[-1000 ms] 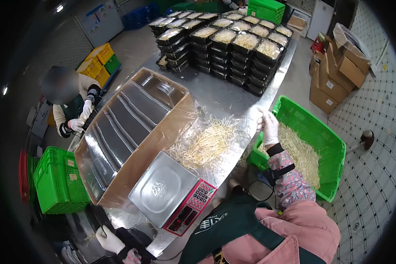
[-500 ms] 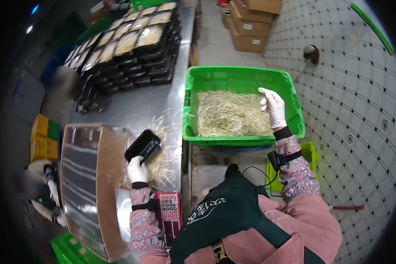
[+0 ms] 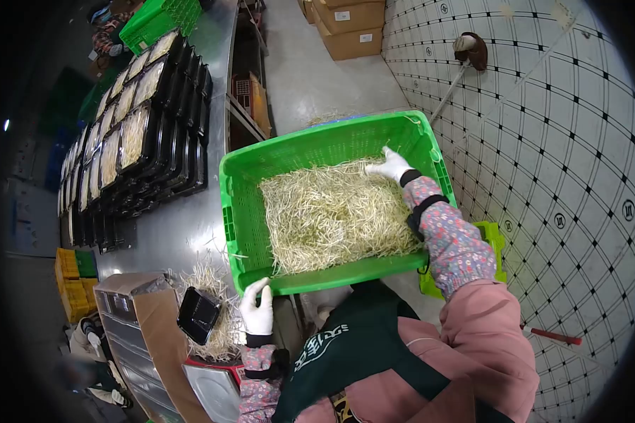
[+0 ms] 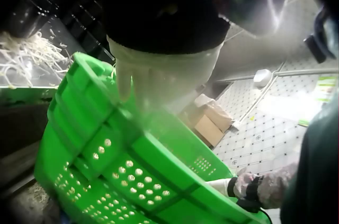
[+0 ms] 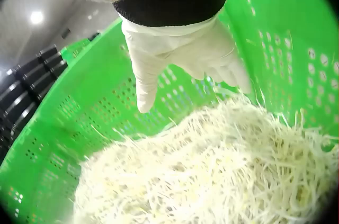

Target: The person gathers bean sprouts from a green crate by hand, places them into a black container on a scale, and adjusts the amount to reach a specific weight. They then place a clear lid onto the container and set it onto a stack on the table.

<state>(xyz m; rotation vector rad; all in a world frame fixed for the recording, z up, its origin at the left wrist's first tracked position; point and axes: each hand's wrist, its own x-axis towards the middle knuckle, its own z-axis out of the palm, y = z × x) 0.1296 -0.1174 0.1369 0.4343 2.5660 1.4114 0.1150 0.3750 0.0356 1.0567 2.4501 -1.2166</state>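
My gloved left hand (image 3: 257, 310) is at the near left corner of a green crate (image 3: 310, 282), fingertips right at its rim. In the left wrist view those fingers overlap the rim and blur into it. Pale bean sprouts (image 3: 331, 218) fill the lower part of the crate. Inside its right end my gloved right hand (image 3: 389, 167) reaches over the sprouts, thumb and fingers spread apart. The right wrist view shows that hand holding nothing, close above the heap. A black plastic tray (image 3: 199, 315) lies on a smaller sprout pile (image 3: 222, 331) left of my left hand.
Stacked black trays of sprouts (image 3: 137, 134) stand on the metal table (image 3: 183, 236). A carton of black trays (image 3: 155, 317) and a scale (image 3: 215, 391) are at the near left. Brown cartons (image 3: 349, 28) lie beyond the crate. Another person (image 3: 95, 359) works at the left.
The view has swung right, over the crate. My left hand has let go of the black tray on the sprout pile and moved to the crate's corner. My right hand has lowered into the crate.
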